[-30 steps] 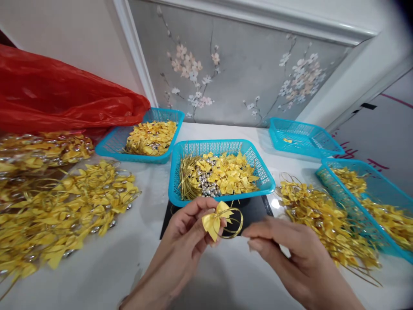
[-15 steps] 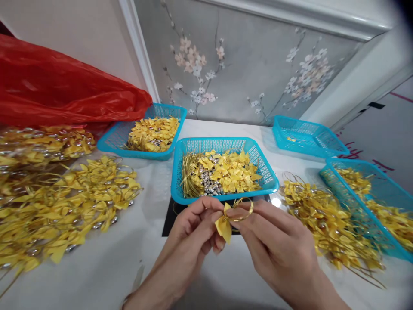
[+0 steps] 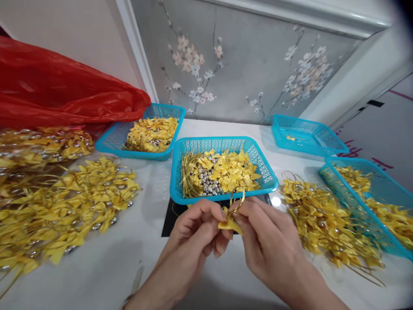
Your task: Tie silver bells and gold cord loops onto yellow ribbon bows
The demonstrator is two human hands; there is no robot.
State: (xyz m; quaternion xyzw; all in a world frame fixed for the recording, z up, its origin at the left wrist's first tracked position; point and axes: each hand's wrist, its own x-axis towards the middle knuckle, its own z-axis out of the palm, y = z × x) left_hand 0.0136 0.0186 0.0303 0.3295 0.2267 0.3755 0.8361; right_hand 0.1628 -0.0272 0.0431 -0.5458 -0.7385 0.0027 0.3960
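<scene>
My left hand (image 3: 196, 234) and my right hand (image 3: 264, 241) meet low in the middle, both pinching one small yellow ribbon bow (image 3: 229, 223) with a thin gold cord loop (image 3: 237, 202) standing up from it. Just beyond the fingers sits a blue plastic basket (image 3: 176, 172) holding yellow bows, gold cords and small silver beads. Under the basket's near edge lies a black mat (image 3: 169, 219).
Piles of finished yellow bows lie on the white table at left (image 3: 64, 206) and right (image 3: 322, 219). More blue baskets stand behind left (image 3: 109, 144), behind right (image 3: 306, 135) and at far right (image 3: 380, 185). A red plastic bag (image 3: 58, 90) lies at back left.
My right hand came in from the right and took hold of the bow together with my left. The gold loop turned from lying sideways to standing up.
</scene>
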